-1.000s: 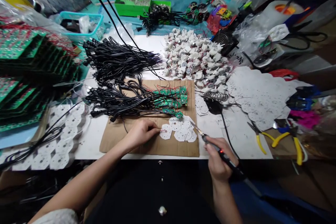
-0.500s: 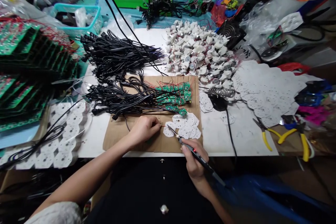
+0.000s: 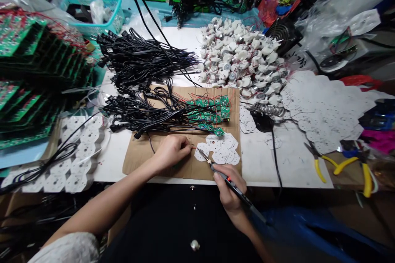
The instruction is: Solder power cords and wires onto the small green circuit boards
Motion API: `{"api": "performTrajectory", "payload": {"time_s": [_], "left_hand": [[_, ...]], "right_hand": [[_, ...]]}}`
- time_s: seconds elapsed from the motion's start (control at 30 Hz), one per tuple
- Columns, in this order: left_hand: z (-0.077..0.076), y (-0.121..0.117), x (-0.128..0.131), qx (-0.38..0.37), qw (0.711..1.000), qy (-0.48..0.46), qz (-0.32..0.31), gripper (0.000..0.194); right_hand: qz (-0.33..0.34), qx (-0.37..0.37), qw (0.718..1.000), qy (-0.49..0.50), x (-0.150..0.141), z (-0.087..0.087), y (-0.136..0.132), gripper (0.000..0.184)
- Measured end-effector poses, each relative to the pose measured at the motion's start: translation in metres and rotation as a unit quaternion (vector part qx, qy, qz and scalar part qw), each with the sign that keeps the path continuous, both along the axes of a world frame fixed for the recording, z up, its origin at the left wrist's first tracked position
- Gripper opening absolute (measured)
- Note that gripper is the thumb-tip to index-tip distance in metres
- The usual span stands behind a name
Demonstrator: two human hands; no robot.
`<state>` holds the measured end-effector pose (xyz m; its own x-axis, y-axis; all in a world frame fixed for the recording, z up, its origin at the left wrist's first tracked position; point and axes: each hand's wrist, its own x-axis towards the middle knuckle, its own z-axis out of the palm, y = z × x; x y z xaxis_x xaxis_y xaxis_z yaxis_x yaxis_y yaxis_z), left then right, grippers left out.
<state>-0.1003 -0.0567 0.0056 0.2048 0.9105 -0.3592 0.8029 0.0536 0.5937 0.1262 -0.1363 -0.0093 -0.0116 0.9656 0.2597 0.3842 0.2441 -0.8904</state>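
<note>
My right hand [image 3: 231,185] grips a soldering iron [image 3: 237,189] with a small red light on its handle. The iron's tip is over a white multi-sided board [image 3: 203,152] at the left of a small group of similar white boards [image 3: 226,148]. Just left of it, my left hand [image 3: 173,152] is closed in a pinch, with thin wire ends [image 3: 192,146] showing at its fingertips. A bit of green shows under that hand, mostly hidden. Both hands are over a cardboard sheet [image 3: 135,160]. Behind them lie small green circuit boards [image 3: 208,109] joined to black cables [image 3: 148,113].
Another bundle of black cables [image 3: 148,55] and a heap of white motor-like parts [image 3: 243,57] lie behind. Stacked green boards [image 3: 27,61] rise at left. White board panels [image 3: 324,107] and yellow-handled pliers [image 3: 319,170] lie at right. A black cord [image 3: 276,160] crosses the white surface.
The view has shifted slightly, so the bench things sit a little differently in the picture. Both hands keep nearly the same pose, with the iron's tip still at the white board.
</note>
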Motion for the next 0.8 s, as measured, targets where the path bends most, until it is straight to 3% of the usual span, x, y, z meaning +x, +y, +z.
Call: {"api": "performTrajectory", "payload": {"time_s": [0.3,0.6,0.8], "left_hand": [[0.0014,0.0005,0.0008,0.001,1.000,0.004,0.004,0.017],[-0.0008,-0.0010,0.0007,0.010,1.000,0.008,0.001,0.016],[0.0001,-0.0066,-0.0047,0.066,0.996,-0.052,-0.011,0.021]], "right_hand": [[0.049,0.049,0.998,0.000,-0.0021,-0.0060,-0.0051,0.026],[-0.040,0.017,0.999,0.006,0.0054,-0.0047,-0.0038,0.018],[-0.050,0.013,0.998,0.029,0.0063,-0.0066,-0.0067,0.018]]}}
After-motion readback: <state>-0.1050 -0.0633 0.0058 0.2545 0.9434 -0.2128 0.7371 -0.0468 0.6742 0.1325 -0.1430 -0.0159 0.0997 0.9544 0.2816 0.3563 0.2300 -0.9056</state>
